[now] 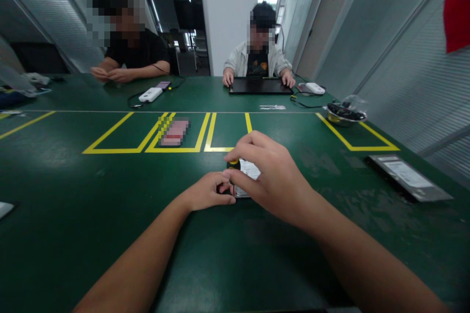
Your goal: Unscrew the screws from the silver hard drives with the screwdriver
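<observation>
Silver metal block with a white printed label (pixel 248 170): lies flat on the dark green tabletop (pixel 55 244), partly hidden behind the right hand.
Right hand (pixel 270 171): above the block's left part, thumb and forefinger apparently pinched on a short black handle with a yellow top (pixel 234 164); the handle's lower end is hidden.
Left hand (pixel 209 191): at the block's left edge, fingers curled, thumb near the near corner; whether it clamps the edge, I cannot tell.
Handle work: seems best done with the handle square to the block, light downward pressure and small fingertip turns.
Steadying: the left hand would do well to brace the edge low, fingertips clear of the handle's hidden end in case it slips.
Grey metal slab with a white label (pixel 406 176): well to the block's right.
Bowl of black items in clear plastic (pixel 345 116): beyond the block, to its right.
</observation>
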